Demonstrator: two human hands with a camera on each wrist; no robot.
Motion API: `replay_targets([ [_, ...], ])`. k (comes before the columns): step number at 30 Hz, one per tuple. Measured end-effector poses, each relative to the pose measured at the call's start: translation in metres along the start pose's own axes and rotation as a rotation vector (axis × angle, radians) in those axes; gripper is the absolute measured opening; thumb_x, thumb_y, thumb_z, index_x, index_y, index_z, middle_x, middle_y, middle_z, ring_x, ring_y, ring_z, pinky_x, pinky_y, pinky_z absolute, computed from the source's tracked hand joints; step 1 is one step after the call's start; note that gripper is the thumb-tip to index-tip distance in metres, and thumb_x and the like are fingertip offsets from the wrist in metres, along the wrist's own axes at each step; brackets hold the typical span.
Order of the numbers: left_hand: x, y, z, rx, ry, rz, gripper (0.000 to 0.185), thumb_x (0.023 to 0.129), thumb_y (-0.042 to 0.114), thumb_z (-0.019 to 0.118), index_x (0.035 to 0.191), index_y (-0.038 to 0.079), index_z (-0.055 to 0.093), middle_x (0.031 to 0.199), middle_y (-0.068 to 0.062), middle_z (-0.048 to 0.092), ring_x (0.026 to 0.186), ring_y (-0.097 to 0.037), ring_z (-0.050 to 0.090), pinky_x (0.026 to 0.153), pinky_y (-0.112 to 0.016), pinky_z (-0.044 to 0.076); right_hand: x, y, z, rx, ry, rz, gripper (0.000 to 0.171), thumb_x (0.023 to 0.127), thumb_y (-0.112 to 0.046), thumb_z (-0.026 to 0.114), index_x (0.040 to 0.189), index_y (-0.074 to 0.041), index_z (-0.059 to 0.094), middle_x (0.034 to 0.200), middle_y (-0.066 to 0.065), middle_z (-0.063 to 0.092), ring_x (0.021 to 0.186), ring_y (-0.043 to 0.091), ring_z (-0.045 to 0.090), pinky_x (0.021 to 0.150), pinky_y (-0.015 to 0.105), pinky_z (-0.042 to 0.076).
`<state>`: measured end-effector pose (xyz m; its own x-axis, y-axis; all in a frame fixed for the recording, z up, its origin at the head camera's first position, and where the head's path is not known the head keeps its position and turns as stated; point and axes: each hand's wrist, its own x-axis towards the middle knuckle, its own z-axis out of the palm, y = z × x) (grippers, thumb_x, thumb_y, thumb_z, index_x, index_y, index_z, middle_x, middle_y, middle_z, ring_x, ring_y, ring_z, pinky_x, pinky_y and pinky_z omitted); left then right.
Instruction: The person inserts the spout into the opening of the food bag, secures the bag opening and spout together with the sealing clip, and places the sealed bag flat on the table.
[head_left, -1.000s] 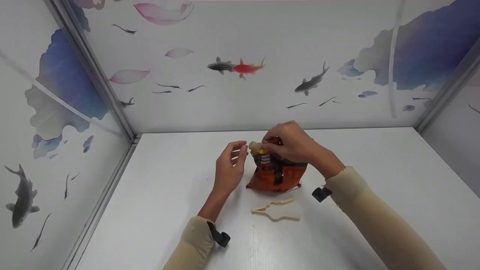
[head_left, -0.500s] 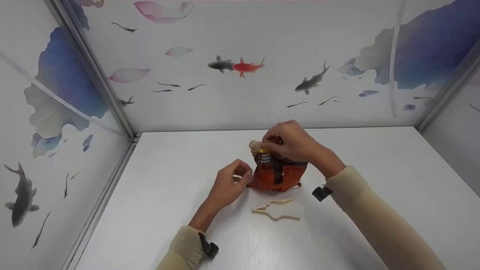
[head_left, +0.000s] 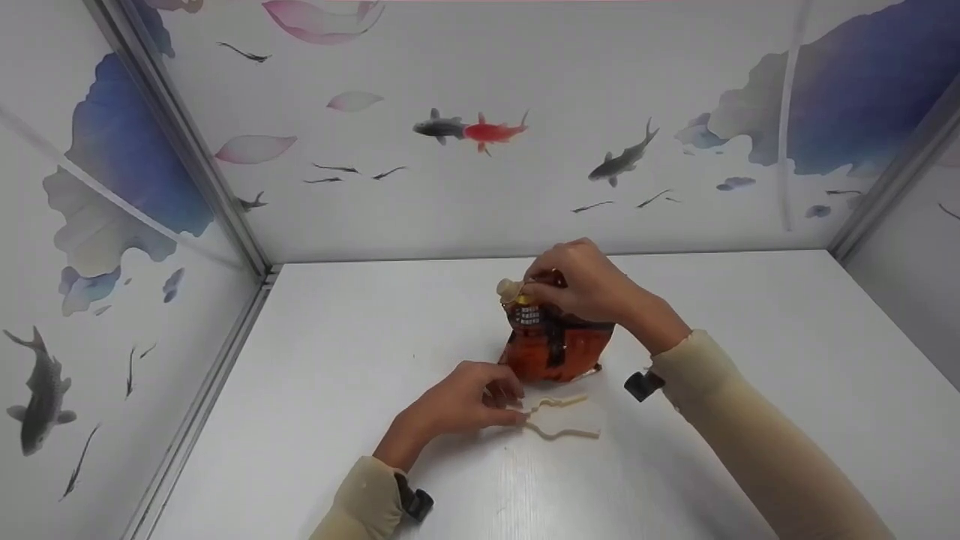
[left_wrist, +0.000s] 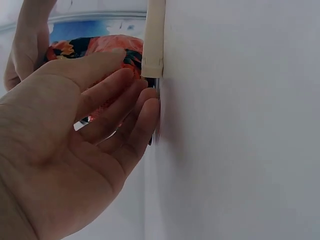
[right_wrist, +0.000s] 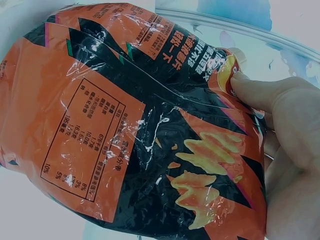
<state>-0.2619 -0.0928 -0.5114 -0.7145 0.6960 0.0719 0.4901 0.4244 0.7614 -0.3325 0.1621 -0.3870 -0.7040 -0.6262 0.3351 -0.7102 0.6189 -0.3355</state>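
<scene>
My right hand (head_left: 581,285) pinches the top of an orange-and-black chip bag (head_left: 566,349), which stands upright on the table. A cream round cap (head_left: 509,290) sits at the bag's top left corner, beside the thumb. Printed text and pictures of chips cover the bag (right_wrist: 170,130) in the right wrist view. In front of the bag lies a cream V-shaped bag clip (head_left: 562,433) with its arms spread. My left hand (head_left: 472,397) is at the clip's left end, which it hides in the head view. In the left wrist view, its loosely bent fingers are beside the clip's end (left_wrist: 152,65), with no grip visible.
White table (head_left: 315,360) surface extends around the bag. A back wall (head_left: 525,202) with painted fish and petals rises behind it, and a metal frame post (head_left: 195,150) stands at the left corner.
My left hand has come down from beside the cream cap, past the bag's lower left side, to the clip's left end. My right hand keeps its pinch on the bag's top.
</scene>
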Motion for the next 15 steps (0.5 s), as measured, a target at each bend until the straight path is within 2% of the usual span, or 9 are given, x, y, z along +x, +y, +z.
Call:
replay_targets([
  [3,-0.0007,-0.0002,-0.0012,-0.01,-0.036,-0.005,0.034,0.086,0.019,0.094,0.114,0.011,0.076,0.105,-0.004,0.079,0.091,-0.018,0.072,0.08,-0.024,0.062,0.0007,0.0001,0.0002,-0.002,-0.003,0.004,0.014,0.103,-0.027,0.076,0.107,-0.017,0.085,0.098,-0.003,0.082,0.096,0.014,0.073,0.093,0.041,0.063],
  [5,-0.0012,0.0003,-0.0021,-0.009,-0.048,-0.012,0.035,0.085,0.013,0.094,0.115,0.01,0.076,0.105,-0.005,0.079,0.091,-0.018,0.072,0.08,-0.024,0.061,0.0006,0.0,0.0002,-0.002,-0.006,0.011,0.014,0.104,-0.028,0.076,0.107,-0.017,0.085,0.099,-0.003,0.082,0.096,0.014,0.073,0.091,0.041,0.064],
  [9,-0.0012,0.0017,-0.0029,0.003,-0.052,-0.014,0.032,0.086,0.003,0.09,0.114,0.009,0.076,0.104,-0.004,0.079,0.089,-0.013,0.072,0.079,-0.022,0.062,0.0002,-0.0002,0.0004,-0.003,0.001,0.007,0.014,0.103,-0.028,0.077,0.107,-0.017,0.085,0.098,-0.004,0.082,0.097,0.015,0.073,0.098,0.046,0.06],
  [12,-0.0013,0.0027,-0.0032,0.018,-0.048,-0.014,0.03,0.086,-0.003,0.084,0.113,0.009,0.076,0.102,-0.003,0.079,0.088,-0.01,0.072,0.079,-0.021,0.062,0.0,-0.0002,0.0008,-0.008,0.011,-0.011,0.014,0.103,-0.028,0.077,0.106,-0.017,0.085,0.098,-0.003,0.082,0.096,0.015,0.074,0.096,0.045,0.06],
  [15,-0.0016,0.0038,-0.0036,0.029,-0.043,-0.026,0.03,0.086,-0.006,0.081,0.112,0.009,0.077,0.101,-0.003,0.079,0.087,-0.01,0.072,0.079,-0.02,0.062,0.0001,-0.0004,0.0016,-0.012,0.016,-0.023,0.015,0.103,-0.027,0.077,0.106,-0.015,0.085,0.098,-0.002,0.082,0.095,0.016,0.075,0.089,0.042,0.063],
])
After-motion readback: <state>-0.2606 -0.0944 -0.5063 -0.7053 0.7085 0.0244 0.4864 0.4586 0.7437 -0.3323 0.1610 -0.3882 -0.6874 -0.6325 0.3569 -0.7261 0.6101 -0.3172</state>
